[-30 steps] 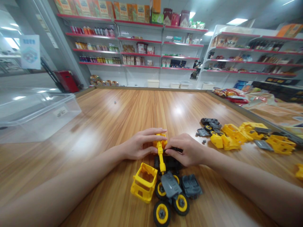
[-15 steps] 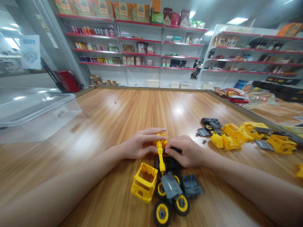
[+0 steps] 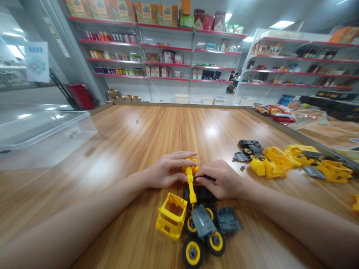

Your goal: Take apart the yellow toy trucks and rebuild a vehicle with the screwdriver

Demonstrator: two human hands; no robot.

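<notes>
My left hand (image 3: 165, 170) is closed around the upper end of a yellow toy digger arm (image 3: 190, 183), its fingers over the top and its thumb below. My right hand (image 3: 220, 179) pinches a slim black piece (image 3: 209, 178) against the arm's right side; most of it is hidden in the fingers. Below the hands lie a black base part (image 3: 203, 195), a yellow cab frame (image 3: 171, 216) and a grey chassis with black-and-yellow wheels (image 3: 203, 222). A grey seat-like part (image 3: 227, 219) sits to its right, and a wheel (image 3: 192, 253) is nearest me.
Yellow toy bodies (image 3: 276, 162) and dark grey parts (image 3: 248, 149) are piled on the right of the wooden table (image 3: 157, 130). A clear plastic bin (image 3: 50, 138) stands at the left. Bagged goods (image 3: 277, 112) lie beyond the right edge, with stocked shelves (image 3: 165, 46) behind.
Both hands keep their grip on the yellow arm and the black piece. The black piece looks slightly turned in the right fingers; the loose parts lie as before.
</notes>
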